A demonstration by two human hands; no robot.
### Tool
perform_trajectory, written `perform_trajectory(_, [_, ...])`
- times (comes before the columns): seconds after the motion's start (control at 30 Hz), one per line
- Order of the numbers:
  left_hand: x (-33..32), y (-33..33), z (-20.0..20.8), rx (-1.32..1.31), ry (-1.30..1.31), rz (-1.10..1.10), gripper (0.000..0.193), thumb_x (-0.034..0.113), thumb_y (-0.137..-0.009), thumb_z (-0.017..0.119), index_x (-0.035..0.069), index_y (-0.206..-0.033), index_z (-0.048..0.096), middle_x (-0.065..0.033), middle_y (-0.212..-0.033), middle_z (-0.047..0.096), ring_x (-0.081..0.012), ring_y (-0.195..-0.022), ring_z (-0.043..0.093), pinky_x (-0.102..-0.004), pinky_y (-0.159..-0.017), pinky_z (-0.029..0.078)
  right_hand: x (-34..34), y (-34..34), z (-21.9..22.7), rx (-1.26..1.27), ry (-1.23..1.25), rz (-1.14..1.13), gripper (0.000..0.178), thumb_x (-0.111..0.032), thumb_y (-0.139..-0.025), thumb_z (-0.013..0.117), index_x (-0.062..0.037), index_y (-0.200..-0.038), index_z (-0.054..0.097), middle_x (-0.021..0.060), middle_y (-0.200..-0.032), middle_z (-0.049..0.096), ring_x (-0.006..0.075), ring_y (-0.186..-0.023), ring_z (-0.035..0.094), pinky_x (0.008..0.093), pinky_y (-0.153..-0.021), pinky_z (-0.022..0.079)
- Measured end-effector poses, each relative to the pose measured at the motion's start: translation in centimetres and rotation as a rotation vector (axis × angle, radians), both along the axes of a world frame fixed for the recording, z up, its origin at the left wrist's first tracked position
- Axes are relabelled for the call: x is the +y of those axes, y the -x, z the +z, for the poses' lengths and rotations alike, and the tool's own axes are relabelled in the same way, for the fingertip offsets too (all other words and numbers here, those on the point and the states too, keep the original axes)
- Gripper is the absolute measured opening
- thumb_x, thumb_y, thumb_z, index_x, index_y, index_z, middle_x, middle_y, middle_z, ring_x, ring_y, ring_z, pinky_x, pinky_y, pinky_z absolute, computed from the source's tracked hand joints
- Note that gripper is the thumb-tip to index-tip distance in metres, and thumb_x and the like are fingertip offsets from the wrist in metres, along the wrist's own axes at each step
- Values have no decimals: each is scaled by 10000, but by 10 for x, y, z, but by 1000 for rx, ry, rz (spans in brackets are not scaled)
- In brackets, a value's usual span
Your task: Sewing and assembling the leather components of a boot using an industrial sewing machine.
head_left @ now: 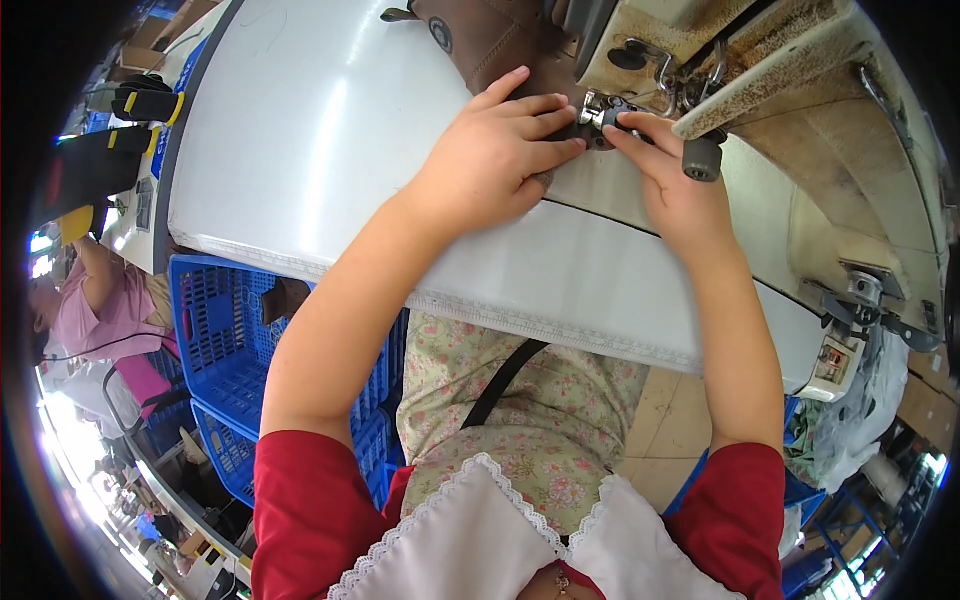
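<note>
A brown leather piece [500, 45] with stitched seams and a round emblem lies on the bed of a sewing machine [800, 110]. Its near end runs under the metal presser foot [596, 108]. My left hand [495, 155] rests on the leather just left of the foot, fingers stretched and spread, the thumb lower down by the leather's edge. At the foot's right side, my right hand [680, 185] has its fingertips close together against the foot and the leather's edge. The machine's arm and a dark knob [702, 160] partly cover that hand, and its thumb is hidden.
A white table [300, 150] with a ruler strip along its front edge carries the machine. Blue plastic crates [225, 340] stand below at the left, one with a brown piece inside. Another person in pink [110, 310] sits at far left. A plastic bag [870, 400] hangs at right.
</note>
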State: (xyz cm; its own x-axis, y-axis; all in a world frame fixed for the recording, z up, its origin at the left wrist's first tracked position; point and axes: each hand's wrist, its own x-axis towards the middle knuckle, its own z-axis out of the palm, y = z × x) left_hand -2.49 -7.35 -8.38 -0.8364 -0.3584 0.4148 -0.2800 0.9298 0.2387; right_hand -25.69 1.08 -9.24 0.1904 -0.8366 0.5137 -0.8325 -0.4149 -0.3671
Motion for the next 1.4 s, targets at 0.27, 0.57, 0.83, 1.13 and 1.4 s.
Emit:
perform_trajectory(0.27, [1,2,1,11,-37,-12,532,12,-633,606,108,-1140,733,-115,-1257,668,-286,-1289,548,-554,-1168,293,1,-1,-3,-120,-59,-26,309,18,-782,629,-108,-1034,755,85,-1045,691,326,-957,637,421,-835,515])
perform_trajectory(0.57, [0,3,-1,43,-62,-21,530,-8,-648,593,106,-1147,731,-114,-1246,671,-280,-1293,546,-556,-1167,291,0,1,-2,-62,-16,-24,342,37,-762,602,-119,-1023,759,88,-1044,699,319,-956,640,418,-831,521])
perform_trajectory(0.83, [-1,5,0,20,-91,-40,525,-5,-659,590,100,-1155,727,-113,-1267,664,-269,-1309,536,-550,-1178,273,2,2,-4,-72,-24,-58,327,19,-759,612,-132,-1006,765,73,-1016,709,314,-939,647,422,-814,528])
perform_trajectory(1.13, [-2,5,0,15,-113,-38,530,-1,-662,588,99,-1165,722,-115,-1278,657,-264,-1321,525,-541,-1185,261,4,4,-1,-38,12,-35,253,10,-773,617,-98,-968,736,72,-990,707,313,-921,645,412,-793,525])
perform_trajectory(1.4, [0,5,0,16,-112,-28,513,-2,-680,592,99,-1167,720,-118,-1285,653,-265,-1320,524,-536,-1187,264,2,2,-4,-74,-11,-85,207,-18,-795,638,-89,-975,713,76,-974,703,319,-901,643,413,-786,517])
